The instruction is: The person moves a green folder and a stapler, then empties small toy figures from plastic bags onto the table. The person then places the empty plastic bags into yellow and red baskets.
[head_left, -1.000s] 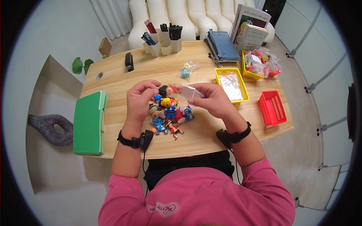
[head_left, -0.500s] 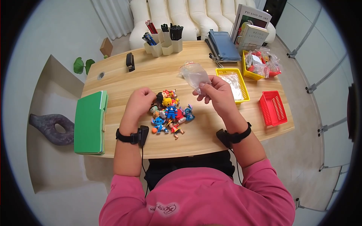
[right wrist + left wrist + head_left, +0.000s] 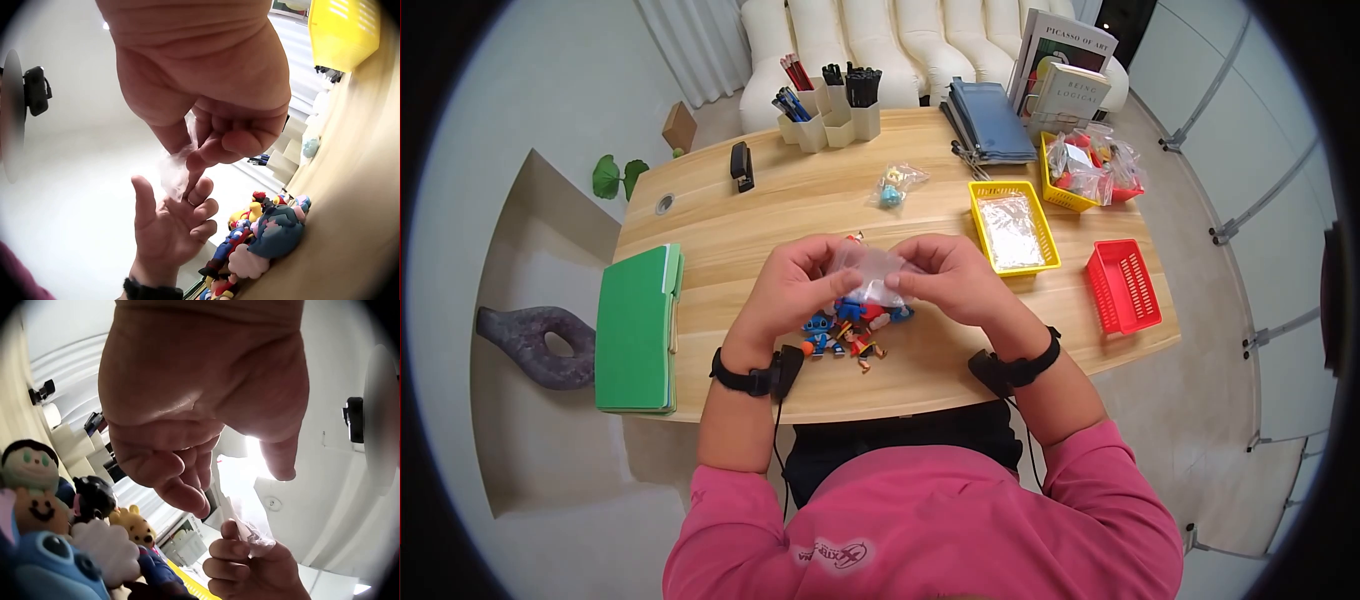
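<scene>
A small clear zip bag (image 3: 874,272) is spread over the toy pile, pinched at one edge by my right hand (image 3: 948,275). In the right wrist view, the bag (image 3: 176,172) hangs from that thumb and forefinger. My left hand (image 3: 802,283) is at the bag's other side; the left wrist view shows its thumb well apart from its bent fingers, with the bag (image 3: 240,487) between. Below lie several cartoon figurines, among them a blue one with a basketball (image 3: 821,333) and one in a straw hat (image 3: 864,345). Hands and bag hide much of the pile.
Beyond the hands lies a bagged figurine (image 3: 891,188). To the right are a yellow basket (image 3: 1052,250) of clear bags, a red basket (image 3: 1122,290) and a yellow basket (image 3: 1065,197) with packed toys. A green folder (image 3: 637,330), stapler (image 3: 742,165) and pen holders (image 3: 810,135) edge the table.
The dark-haired figurine went from my left hand down to the pile. My right hand raised the bag to the right, then brought it back; the left hand came up beside it.
</scene>
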The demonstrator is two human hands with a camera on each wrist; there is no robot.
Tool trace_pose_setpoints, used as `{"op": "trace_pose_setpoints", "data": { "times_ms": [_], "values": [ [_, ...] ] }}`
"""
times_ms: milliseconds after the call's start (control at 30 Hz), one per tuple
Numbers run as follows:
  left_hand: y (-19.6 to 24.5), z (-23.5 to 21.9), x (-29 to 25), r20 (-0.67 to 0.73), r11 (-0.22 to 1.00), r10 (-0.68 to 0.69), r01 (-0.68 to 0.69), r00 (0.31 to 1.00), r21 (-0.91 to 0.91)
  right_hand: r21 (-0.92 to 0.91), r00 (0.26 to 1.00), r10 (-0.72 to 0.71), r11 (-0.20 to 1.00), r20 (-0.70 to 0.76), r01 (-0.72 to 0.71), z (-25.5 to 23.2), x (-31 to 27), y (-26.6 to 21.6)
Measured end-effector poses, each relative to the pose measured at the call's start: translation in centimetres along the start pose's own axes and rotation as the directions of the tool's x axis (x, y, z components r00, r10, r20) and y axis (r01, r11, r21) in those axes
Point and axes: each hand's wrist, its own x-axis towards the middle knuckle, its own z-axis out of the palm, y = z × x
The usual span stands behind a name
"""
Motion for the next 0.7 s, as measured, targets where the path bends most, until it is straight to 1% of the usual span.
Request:
{"op": "trace_pose_setpoints", "data": {
  "times_ms": [33, 67, 100, 133, 167, 233, 267, 300, 333, 367, 400, 433, 467, 500, 533, 567, 600, 633, 667, 700],
  "values": [
    [-0.4, -0.7, 0.0, 0.078, 0.995, -0.038, 0.030, 0.996, 0.100, 0.000, 0.998, 0.029, 1.000, 0.050, -0.029, 0.1, -0.1, 0.0],
    [-0.8, -1.2, 0.1, 0.078, 0.995, -0.039, 0.031, 0.996, 0.100, -0.014, 0.993, 0.063, 0.998, 0.097, -0.062, 0.0, 0.0, 0.1],
    [-1.1, -1.7, 0.2, 0.020, 0.993, -0.028, 0.025, 0.999, 0.112, -0.013, 0.993, 0.063, 0.998, 0.097, -0.062, -0.1, -0.1, 0.1],
    [-1.0, -1.8, 0.3, -0.038, 0.992, -0.014, 0.019, 0.999, 0.125, -0.102, 0.989, 0.053, 0.994, 0.137, -0.039, -0.3, -0.1, 0.0],
    [-1.0, -1.7, 0.3, -0.038, 0.992, -0.014, 0.019, 0.999, 0.127, -0.190, 0.983, 0.046, 0.982, 0.177, -0.012, -0.3, -0.2, -0.2],
    [-0.9, -1.3, 0.4, -0.127, 0.985, 0.013, 0.010, 0.992, 0.175, -0.202, 0.980, 0.056, 0.979, 0.192, -0.017, -0.1, -0.3, -0.3],
    [-0.9, -1.3, 0.3, -0.127, 0.985, 0.012, 0.010, 0.992, 0.175, -0.214, 0.976, 0.068, 0.977, 0.207, -0.023, 0.0, -0.3, -0.4],
    [-0.9, -1.2, 0.2, -0.086, 0.971, 0.025, -0.004, 0.996, 0.238, -0.214, 0.976, 0.069, 0.977, 0.206, -0.024, 0.0, -0.3, -0.5],
    [-0.9, -1.1, 0.0, -0.043, 0.954, 0.035, -0.021, 0.998, 0.299, -0.211, 0.982, -0.004, 0.977, 0.191, 0.045, 0.1, -0.4, -0.7],
    [-0.8, -1.1, -0.1, -0.042, 0.954, 0.036, -0.022, 0.998, 0.298, -0.210, 0.981, -0.078, 0.971, 0.177, 0.115, 0.1, -0.4, -0.7],
    [-0.6, -1.1, -0.3, 0.027, 0.940, -0.013, 0.003, 1.000, 0.340, -0.212, 0.981, -0.078, 0.971, 0.177, 0.115, 0.2, -0.3, -0.7],
    [-0.4, -1.0, -0.4, 0.094, 0.923, -0.066, 0.025, 0.993, 0.383, -0.105, 0.980, -0.064, 0.991, 0.187, 0.084, 0.5, -0.3, -0.6],
    [-0.3, -0.9, -0.5, 0.094, 0.924, -0.066, 0.025, 0.993, 0.382, 0.003, 0.979, -0.051, 0.999, 0.198, 0.051, 0.6, -0.3, -0.4],
    [-0.3, -0.7, -0.6, 0.132, 0.952, -0.075, 0.031, 0.988, 0.304, 0.003, 0.979, -0.050, 0.999, 0.197, 0.050, 0.6, -0.1, 0.0],
    [-0.2, -0.4, -0.6, 0.171, 0.974, -0.081, 0.041, 0.982, 0.224, -0.026, 0.986, -0.012, 1.000, 0.169, 0.017, 0.4, 0.1, 0.6],
    [0.2, 0.5, -0.7, 0.172, 0.974, -0.081, 0.041, 0.982, 0.224, -0.054, 0.990, 0.025, 0.998, 0.139, -0.017, 0.4, 0.2, 0.8],
    [0.8, 1.7, -0.9, 0.078, 0.989, -0.044, 0.033, 0.996, 0.141, -0.054, 0.990, 0.025, 0.998, 0.138, -0.018, 0.4, 0.1, 0.7],
    [1.1, 2.3, -1.0, -0.019, 0.998, -0.015, 0.016, 1.000, 0.059, -0.007, 0.997, 0.024, 1.000, 0.077, -0.024, 0.4, 0.0, 0.1],
    [0.9, 1.7, -0.9, -0.018, 0.998, -0.014, 0.015, 1.000, 0.059, 0.040, 1.000, 0.026, 0.999, 0.015, -0.026, 0.4, -0.1, -0.2],
    [0.6, 0.6, -0.8, 0.087, 0.986, -0.080, 0.066, 0.993, 0.153, 0.038, 1.000, 0.026, 0.999, 0.016, -0.026, 0.3, 0.0, -0.2]
  ]
}}
